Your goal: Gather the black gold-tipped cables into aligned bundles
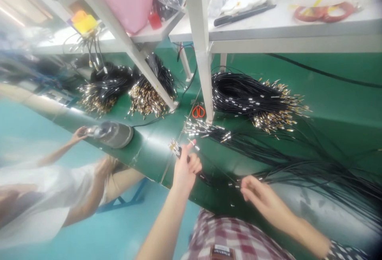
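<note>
Several cables (pixel 174 147) my left hand (pixel 187 168) is gripping could be spilling through slackness. Right hand (pixel 261 196), four o'clock: hold unclear.

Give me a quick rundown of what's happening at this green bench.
The person's left hand holds a small bunch of cables, metal tips outward. The right hand is beside a few cable ends; its grip is unclear. Loose black cables lie along the bench. A co-worker's hand is at a grey device.

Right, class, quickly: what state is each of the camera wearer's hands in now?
Left hand: closed, holding a bunch of metal-tipped black cables.
Right hand: fingers bent; whether it holds anything cannot be told.
</note>
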`<state>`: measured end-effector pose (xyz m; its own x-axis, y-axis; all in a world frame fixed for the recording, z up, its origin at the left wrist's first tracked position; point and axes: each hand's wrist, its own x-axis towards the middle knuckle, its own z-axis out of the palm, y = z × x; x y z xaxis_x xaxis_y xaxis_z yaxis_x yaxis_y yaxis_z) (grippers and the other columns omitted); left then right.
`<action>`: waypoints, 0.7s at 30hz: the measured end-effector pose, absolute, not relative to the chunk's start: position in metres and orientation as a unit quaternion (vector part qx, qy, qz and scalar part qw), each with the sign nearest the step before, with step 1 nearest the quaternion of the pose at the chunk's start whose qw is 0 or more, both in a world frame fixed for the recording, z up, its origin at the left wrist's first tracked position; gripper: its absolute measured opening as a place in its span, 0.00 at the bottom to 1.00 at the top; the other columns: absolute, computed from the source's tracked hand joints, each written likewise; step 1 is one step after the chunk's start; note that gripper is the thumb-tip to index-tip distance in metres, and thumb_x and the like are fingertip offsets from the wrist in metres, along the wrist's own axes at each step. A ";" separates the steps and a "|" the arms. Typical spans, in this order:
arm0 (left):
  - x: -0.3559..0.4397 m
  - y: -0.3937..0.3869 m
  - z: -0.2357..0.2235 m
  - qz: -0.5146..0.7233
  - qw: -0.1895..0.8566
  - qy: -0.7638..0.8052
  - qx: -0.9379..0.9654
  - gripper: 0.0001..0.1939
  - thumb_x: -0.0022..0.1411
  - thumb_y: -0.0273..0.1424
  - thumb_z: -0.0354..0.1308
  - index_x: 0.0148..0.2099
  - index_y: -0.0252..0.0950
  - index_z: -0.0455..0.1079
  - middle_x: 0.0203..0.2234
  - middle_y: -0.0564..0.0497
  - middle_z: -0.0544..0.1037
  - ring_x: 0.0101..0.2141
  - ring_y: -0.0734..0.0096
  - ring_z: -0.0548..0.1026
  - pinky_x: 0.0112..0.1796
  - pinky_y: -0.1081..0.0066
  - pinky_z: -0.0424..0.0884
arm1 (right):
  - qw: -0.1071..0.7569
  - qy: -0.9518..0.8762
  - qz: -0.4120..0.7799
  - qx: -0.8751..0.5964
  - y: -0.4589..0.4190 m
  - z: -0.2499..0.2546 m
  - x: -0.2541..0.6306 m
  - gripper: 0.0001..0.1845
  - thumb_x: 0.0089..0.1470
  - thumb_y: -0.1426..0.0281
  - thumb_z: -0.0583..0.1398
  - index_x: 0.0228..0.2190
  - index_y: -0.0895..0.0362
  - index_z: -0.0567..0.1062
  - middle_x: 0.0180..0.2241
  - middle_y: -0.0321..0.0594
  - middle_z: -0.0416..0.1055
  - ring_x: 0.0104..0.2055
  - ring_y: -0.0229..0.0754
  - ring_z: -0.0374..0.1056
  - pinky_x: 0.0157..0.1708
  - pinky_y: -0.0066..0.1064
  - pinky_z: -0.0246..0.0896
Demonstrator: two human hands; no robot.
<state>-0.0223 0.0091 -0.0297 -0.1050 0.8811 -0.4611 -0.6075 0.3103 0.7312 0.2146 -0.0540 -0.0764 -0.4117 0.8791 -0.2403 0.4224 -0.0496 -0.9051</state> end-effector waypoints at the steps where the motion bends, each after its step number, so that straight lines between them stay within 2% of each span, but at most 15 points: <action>1: -0.019 0.010 -0.025 0.572 0.651 0.472 0.161 0.29 0.57 0.51 0.60 0.48 0.31 0.71 0.11 0.65 0.48 0.14 0.84 0.44 0.18 0.77 0.45 | 0.220 -0.651 0.527 -0.500 -0.060 -0.075 0.217 0.14 0.63 0.58 0.49 0.30 0.52 0.64 0.25 0.33 0.68 0.28 0.38 0.64 0.31 0.30 0.60; 7: 0.001 -0.002 -0.018 0.504 0.675 0.497 0.208 0.20 0.51 0.38 0.69 0.39 0.27 0.74 0.11 0.64 0.50 0.14 0.86 0.47 0.18 0.77 0.44 | 0.260 -0.627 0.535 -0.503 -0.070 -0.074 0.214 0.15 0.63 0.58 0.48 0.30 0.52 0.64 0.25 0.34 0.67 0.28 0.38 0.63 0.30 0.30 0.59; 10: 0.005 -0.008 -0.017 0.476 0.695 0.493 0.218 0.20 0.52 0.38 0.69 0.40 0.27 0.74 0.11 0.64 0.51 0.14 0.86 0.48 0.18 0.77 0.44 | 0.279 -0.621 0.535 -0.501 -0.071 -0.073 0.214 0.15 0.63 0.57 0.49 0.30 0.53 0.64 0.25 0.34 0.66 0.28 0.37 0.63 0.31 0.30 0.59; 14: 0.000 -0.004 -0.015 0.520 0.675 0.477 0.214 0.22 0.55 0.40 0.66 0.45 0.28 0.74 0.11 0.65 0.50 0.14 0.85 0.46 0.18 0.77 0.44 | 0.264 -0.625 0.540 -0.498 -0.080 -0.074 0.222 0.15 0.63 0.58 0.48 0.30 0.53 0.64 0.25 0.33 0.67 0.28 0.36 0.62 0.31 0.29 0.59; 19: -0.002 -0.004 -0.017 0.505 0.678 0.489 0.217 0.18 0.54 0.40 0.67 0.36 0.27 0.75 0.11 0.64 0.50 0.14 0.86 0.47 0.19 0.76 0.45 | 0.194 -0.672 0.511 -0.500 -0.070 -0.065 0.223 0.15 0.62 0.58 0.52 0.30 0.54 0.67 0.26 0.34 0.69 0.27 0.36 0.62 0.30 0.28 0.57; 21: 0.002 -0.007 -0.016 0.487 0.683 0.492 0.234 0.18 0.54 0.40 0.67 0.36 0.27 0.76 0.11 0.63 0.50 0.14 0.86 0.48 0.19 0.76 0.46 | 0.200 -0.701 0.465 -0.502 -0.053 -0.051 0.209 0.13 0.59 0.58 0.55 0.33 0.54 0.70 0.30 0.35 0.70 0.27 0.35 0.61 0.30 0.28 0.57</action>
<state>0.0023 -0.0073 -0.0160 0.0426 0.8950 -0.4441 -0.4349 0.4168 0.7982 0.2086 -0.0530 -0.0510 -0.4158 0.8903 -0.1857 0.5178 0.0639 -0.8531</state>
